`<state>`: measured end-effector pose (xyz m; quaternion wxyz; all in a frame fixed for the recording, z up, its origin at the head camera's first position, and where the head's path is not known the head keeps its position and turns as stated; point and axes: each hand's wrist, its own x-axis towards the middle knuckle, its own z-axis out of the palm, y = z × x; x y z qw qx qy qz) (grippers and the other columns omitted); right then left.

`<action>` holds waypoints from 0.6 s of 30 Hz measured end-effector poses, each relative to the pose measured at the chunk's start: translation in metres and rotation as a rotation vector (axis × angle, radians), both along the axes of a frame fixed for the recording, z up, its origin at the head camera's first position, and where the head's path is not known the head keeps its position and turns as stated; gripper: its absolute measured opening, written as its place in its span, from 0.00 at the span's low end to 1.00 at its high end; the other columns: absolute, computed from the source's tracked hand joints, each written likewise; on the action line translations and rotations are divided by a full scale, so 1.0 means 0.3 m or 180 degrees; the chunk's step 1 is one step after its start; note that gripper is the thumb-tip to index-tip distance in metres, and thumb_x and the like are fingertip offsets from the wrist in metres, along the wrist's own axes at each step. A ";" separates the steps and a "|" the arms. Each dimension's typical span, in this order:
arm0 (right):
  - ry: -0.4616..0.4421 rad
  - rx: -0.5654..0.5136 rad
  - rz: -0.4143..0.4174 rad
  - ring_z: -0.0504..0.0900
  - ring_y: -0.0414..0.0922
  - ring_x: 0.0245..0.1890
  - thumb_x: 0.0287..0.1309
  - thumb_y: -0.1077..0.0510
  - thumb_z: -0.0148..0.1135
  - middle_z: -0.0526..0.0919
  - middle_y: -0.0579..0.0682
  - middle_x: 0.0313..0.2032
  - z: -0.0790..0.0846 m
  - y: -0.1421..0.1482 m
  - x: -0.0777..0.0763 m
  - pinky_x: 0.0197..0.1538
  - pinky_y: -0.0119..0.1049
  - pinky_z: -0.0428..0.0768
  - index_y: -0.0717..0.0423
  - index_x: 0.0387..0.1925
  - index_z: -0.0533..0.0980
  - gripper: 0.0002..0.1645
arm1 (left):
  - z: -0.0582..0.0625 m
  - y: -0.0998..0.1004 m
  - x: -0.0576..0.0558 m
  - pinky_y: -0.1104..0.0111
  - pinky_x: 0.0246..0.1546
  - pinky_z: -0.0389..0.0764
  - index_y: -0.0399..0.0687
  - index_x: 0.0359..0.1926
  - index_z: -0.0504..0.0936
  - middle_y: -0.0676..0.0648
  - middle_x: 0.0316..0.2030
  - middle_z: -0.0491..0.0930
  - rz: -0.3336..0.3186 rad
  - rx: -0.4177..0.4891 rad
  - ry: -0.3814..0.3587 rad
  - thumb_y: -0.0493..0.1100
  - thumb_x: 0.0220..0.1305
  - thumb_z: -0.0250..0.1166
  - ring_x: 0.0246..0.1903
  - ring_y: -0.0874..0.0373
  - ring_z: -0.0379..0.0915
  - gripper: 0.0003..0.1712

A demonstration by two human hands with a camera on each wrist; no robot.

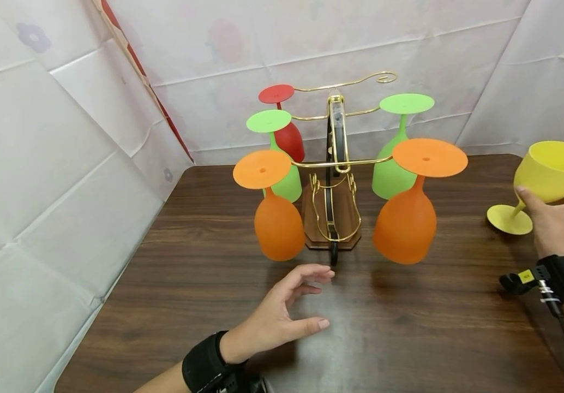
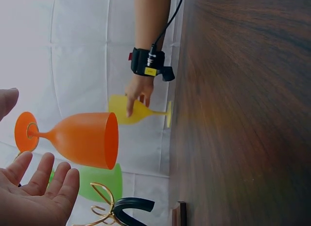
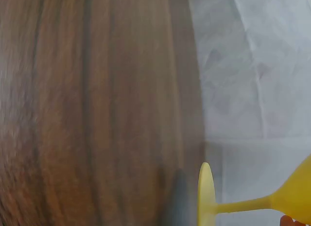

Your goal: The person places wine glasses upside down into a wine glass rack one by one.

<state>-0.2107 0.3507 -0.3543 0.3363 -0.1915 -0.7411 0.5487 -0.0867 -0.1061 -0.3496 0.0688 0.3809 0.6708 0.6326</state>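
Observation:
At the right side of the table, my right hand (image 1: 563, 221) grips a yellow wine glass (image 1: 552, 172) by its bowl. That glass is bowl-up and slightly tilted; its round foot (image 3: 206, 194) is close to the tabletop, and I cannot tell whether they touch. My left hand (image 1: 282, 311) holds nothing, fingers spread loosely before a gold wire glass rack (image 1: 346, 164). From the rack hang upside-down glasses: orange ones at the left (image 1: 279, 226) and right (image 1: 405, 226) front, green ones at the left (image 1: 287, 183) and right (image 1: 392, 169) behind them, and a red glass (image 1: 289, 139) at the back left.
The rack stands on a wooden base (image 1: 311, 229) with a black curved upright. Its back right arm (image 1: 360, 82) ends in a curl with no glass on it. A dark wood table (image 1: 174, 284) lies below, with white sheeting (image 1: 213, 49) behind and left. A cable trails from the right wrist.

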 end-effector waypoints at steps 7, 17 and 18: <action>0.0224 0.0015 0.0372 0.67 0.35 0.55 0.54 0.66 0.63 0.62 0.41 0.57 0.048 -0.036 0.040 0.57 0.28 0.69 0.43 0.67 0.53 0.44 | -0.003 -0.001 0.007 0.61 0.59 0.71 0.45 0.65 0.62 0.42 0.60 0.68 0.0011 0.0002 -0.0021 0.28 0.56 0.65 0.60 0.51 0.64 0.36; 0.0568 0.0440 0.1666 0.74 0.37 0.47 0.49 0.79 0.60 0.73 0.47 0.50 0.071 -0.097 0.204 0.43 0.17 0.73 0.57 0.65 0.62 0.41 | 0.001 0.002 0.014 0.58 0.58 0.71 0.44 0.65 0.62 0.42 0.59 0.69 -0.0007 0.0012 0.0024 0.29 0.56 0.65 0.60 0.52 0.65 0.36; 0.0536 0.0439 0.1739 0.74 0.37 0.47 0.49 0.79 0.60 0.73 0.47 0.50 0.074 -0.105 0.221 0.43 0.17 0.74 0.57 0.65 0.62 0.42 | 0.002 0.002 0.015 0.58 0.58 0.71 0.44 0.65 0.62 0.42 0.59 0.69 -0.0007 0.0015 0.0019 0.29 0.56 0.65 0.60 0.52 0.65 0.37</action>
